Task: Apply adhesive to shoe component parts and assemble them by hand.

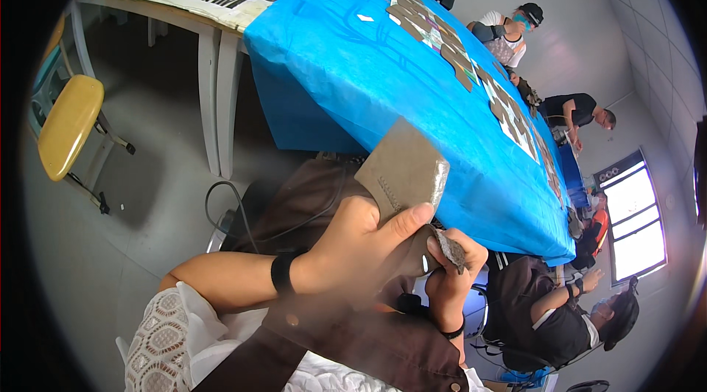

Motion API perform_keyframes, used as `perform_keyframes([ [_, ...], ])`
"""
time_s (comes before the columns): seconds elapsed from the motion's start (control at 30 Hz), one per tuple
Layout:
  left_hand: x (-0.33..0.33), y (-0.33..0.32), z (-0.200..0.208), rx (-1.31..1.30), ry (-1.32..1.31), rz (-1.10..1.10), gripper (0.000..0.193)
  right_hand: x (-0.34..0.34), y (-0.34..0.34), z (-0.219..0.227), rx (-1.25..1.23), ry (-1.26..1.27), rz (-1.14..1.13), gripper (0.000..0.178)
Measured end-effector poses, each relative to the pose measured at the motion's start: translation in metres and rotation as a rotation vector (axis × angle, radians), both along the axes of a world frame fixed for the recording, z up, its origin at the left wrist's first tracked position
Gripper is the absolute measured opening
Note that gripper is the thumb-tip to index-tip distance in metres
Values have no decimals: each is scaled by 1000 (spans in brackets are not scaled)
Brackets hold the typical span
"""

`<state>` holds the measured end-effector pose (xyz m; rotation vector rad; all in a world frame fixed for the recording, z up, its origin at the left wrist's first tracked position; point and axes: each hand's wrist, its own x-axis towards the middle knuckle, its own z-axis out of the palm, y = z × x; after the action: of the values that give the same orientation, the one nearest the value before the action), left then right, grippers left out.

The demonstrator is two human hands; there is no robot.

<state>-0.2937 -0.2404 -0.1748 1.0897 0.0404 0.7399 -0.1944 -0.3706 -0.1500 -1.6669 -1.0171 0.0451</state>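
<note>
A taupe, leather-like piece [405, 163] with a row of stitching stands up from my left hand [361, 237], which has its thumb pressed flat on it. My right hand [455, 274] is closed just below and to the right. Its fingers grip a curled end with a rough grey face [451, 248]. Whether that end belongs to the same piece or to a separate one, I cannot tell. Both hands are close together over my lap, apart from the table. Dark bands circle both wrists.
A table under a blue cover [324, 60] runs from upper left to right, with rows of brown cut pieces [504, 108] on white sheets. A yellow chair [71, 127] stands at left. Several people sit or stand around the table, one person [552, 311] close at lower right.
</note>
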Motion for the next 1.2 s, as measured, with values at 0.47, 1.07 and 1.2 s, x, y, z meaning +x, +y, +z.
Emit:
perform_keyframes([
  [0.47, -8, 3, -3, -36, -51, -100, 37, 0, -3, 3, -30, 177, 66, 10],
  [1.07, -5, 13, -20, 160, 10, -172, 36, 11, -18, 14, -165, 171, 132, 7],
  [1.2, -4, 11, -22, 215, -41, -144, 39, 8, -18, 19, -158, -39, 134, 6],
])
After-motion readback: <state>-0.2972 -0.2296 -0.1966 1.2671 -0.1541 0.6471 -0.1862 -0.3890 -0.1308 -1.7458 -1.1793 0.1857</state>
